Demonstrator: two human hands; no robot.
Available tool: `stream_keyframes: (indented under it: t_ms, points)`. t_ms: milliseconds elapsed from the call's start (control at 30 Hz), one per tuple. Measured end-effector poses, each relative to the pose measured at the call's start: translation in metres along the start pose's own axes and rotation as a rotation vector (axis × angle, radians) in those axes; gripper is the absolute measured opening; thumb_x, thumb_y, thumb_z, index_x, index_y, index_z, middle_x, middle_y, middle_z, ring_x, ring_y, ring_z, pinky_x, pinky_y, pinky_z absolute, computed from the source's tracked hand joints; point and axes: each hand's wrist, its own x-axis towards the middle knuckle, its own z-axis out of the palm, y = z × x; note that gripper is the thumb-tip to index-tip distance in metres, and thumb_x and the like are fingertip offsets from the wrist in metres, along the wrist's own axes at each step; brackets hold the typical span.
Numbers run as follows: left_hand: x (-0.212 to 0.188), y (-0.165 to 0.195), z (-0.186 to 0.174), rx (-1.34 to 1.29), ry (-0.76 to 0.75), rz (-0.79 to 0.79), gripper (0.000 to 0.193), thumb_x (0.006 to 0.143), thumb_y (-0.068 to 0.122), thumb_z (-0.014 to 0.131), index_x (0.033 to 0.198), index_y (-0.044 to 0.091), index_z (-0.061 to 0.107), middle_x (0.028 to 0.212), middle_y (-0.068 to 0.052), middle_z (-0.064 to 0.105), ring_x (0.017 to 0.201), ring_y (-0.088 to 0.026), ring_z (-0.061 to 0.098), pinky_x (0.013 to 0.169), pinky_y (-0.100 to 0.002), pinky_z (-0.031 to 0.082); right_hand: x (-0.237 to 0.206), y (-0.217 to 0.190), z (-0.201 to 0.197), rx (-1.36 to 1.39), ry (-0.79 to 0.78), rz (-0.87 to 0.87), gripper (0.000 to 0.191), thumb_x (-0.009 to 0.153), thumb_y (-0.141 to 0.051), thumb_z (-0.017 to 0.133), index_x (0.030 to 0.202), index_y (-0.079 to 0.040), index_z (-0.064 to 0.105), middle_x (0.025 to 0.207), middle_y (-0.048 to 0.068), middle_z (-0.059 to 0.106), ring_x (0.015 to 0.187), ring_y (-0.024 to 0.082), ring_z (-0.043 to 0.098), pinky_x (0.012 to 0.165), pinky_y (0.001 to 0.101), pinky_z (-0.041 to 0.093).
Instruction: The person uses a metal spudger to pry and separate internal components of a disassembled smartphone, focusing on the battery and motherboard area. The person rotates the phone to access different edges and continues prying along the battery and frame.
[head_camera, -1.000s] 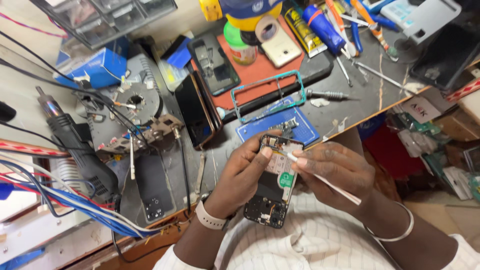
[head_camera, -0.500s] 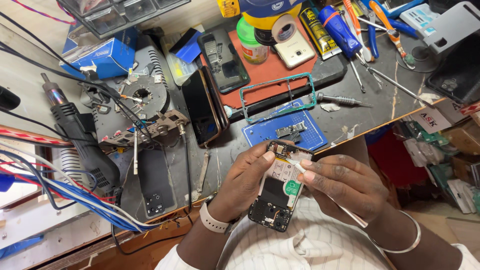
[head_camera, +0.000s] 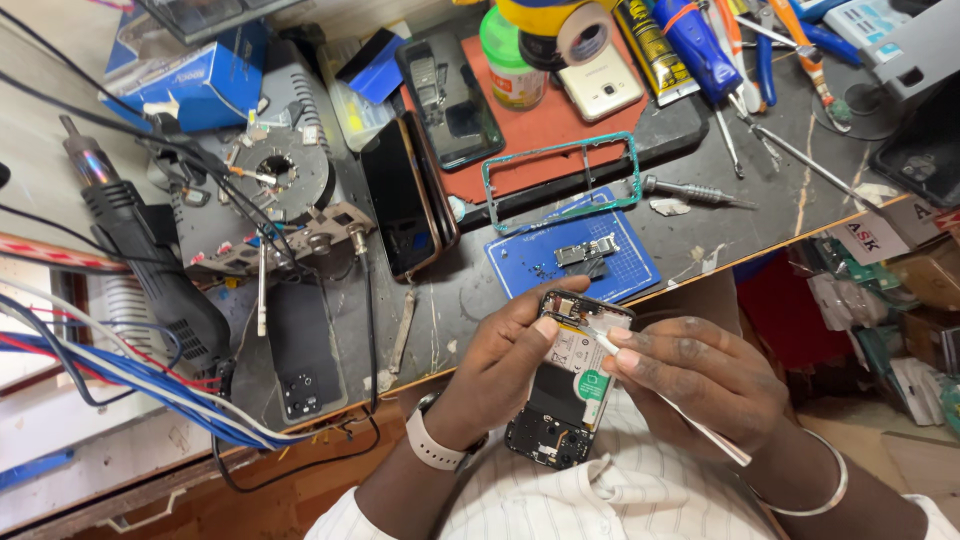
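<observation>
Left hand (head_camera: 505, 365) grips the opened black smartphone with exposed white-and-green internals (head_camera: 567, 385) above the counter (head_camera: 760, 215) edge, right hand (head_camera: 700, 375) pinching pale slim tweezers (head_camera: 660, 395) at its top; steady wrists, light pressure advisable.

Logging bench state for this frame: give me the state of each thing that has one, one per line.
opened phone: back cover off, insides exposed, held above the lap
left hand: gripping the opened phone, thumb near its top
right hand: pinching white tweezers, tips at the phone's top
teal phone frame: empty, lying flat
small part: loose on blue mat
dark phone: screen off, on red mat
screwdriver: lying idle
</observation>
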Motion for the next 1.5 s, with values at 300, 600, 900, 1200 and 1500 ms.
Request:
stream_keyframes:
  t_ms: [300,600,900,1200,1500]
  points:
    - [-0.013,-0.012,0.009,0.127,0.044,0.069,0.043,0.111,0.015,0.042,0.147,-0.009,0.042,0.148,-0.009,0.051,0.125,-0.011,0.055,0.113,-0.030,0.043,-0.016,0.000,0.002,0.057,-0.001,0.010,0.038,0.080,0.004,0.084,0.113,-0.002,0.066,0.109,0.017,0.073,0.089,0.026,0.075,0.079,0.0353,0.063]
    - [-0.018,-0.006,0.018,0.248,0.069,0.076,0.049,0.114,0.016,0.043,0.158,-0.004,0.036,0.131,-0.009,0.065,0.117,-0.009,0.059,0.108,-0.027,0.047,-0.021,0.002,0.002,0.097,0.002,0.022,0.033,0.078,0.008,0.081,0.108,-0.003,0.071,0.110,0.017,0.073,0.087,0.024,0.075,0.077,0.0345,0.062]
    - [-0.019,-0.002,0.017,0.260,0.050,0.073,0.047,0.114,0.015,0.042,0.154,-0.008,0.040,0.130,-0.009,0.065,0.113,-0.008,0.061,0.105,-0.027,0.050,-0.027,-0.001,0.009,0.173,0.062,0.076,0.034,0.081,0.006,0.081,0.112,-0.002,0.069,0.114,0.018,0.073,0.089,0.021,0.076,0.079,0.0333,0.063]
    - [-0.019,-0.007,0.018,0.095,0.074,0.057,0.048,0.112,0.012,0.043,0.158,0.005,0.034,0.128,-0.008,0.064,0.115,-0.008,0.061,0.104,-0.027,0.049,-0.025,-0.001,0.010,0.121,0.051,0.072,0.033,0.080,0.007,0.081,0.109,-0.001,0.069,0.110,0.019,0.073,0.087,0.023,0.076,0.079,0.0352,0.063]
    - [-0.020,-0.018,0.014,0.114,0.118,0.078,0.040,0.112,0.008,0.045,0.152,0.002,0.046,0.128,-0.008,0.065,0.115,-0.009,0.061,0.104,-0.027,0.050,-0.024,-0.002,0.012,0.065,0.060,0.053,0.032,0.079,0.006,0.083,0.108,0.000,0.069,0.106,0.017,0.074,0.083,0.023,0.076,0.076,0.0352,0.064]
